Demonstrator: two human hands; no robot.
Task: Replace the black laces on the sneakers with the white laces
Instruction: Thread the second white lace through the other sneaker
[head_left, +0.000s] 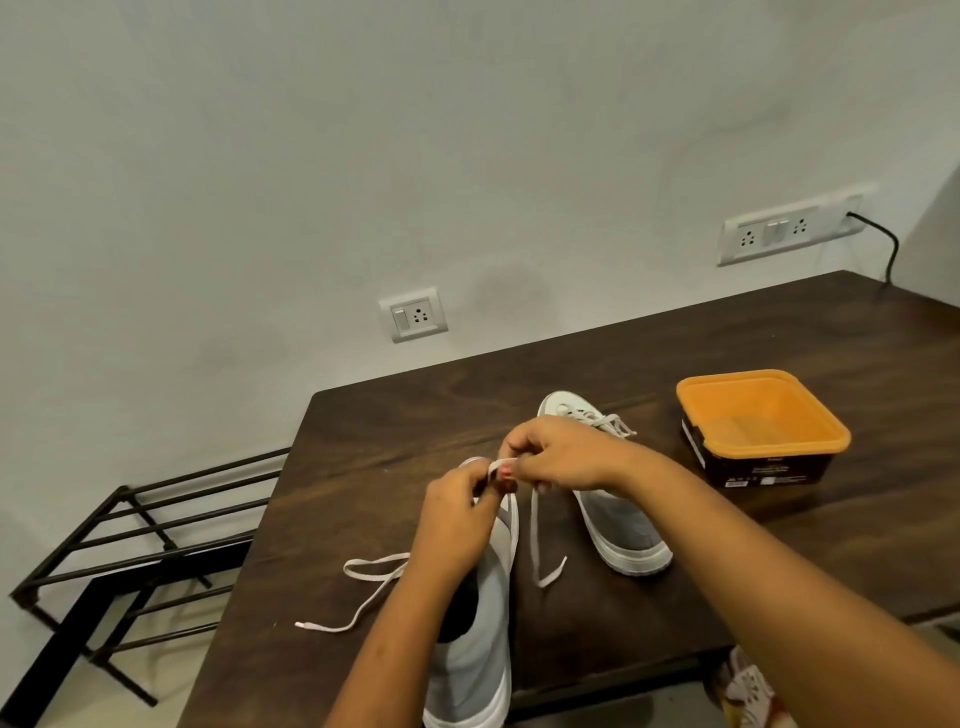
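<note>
Left hand (457, 512) and right hand (558, 454) each pinch the white lace (503, 464). A short span is held taut between them just above the near sneaker (485, 660), and both free ends trail on the table (779, 545). Step judged: lacing or tying off the second shoe; the next move likely needs even tension on both ends, but the eyelets are hidden by the hands. Count: two sneakers, the far sneaker (621, 514) already white-laced with a bow; two white laces; no black lace in view; one orange tub (761, 415).
</note>
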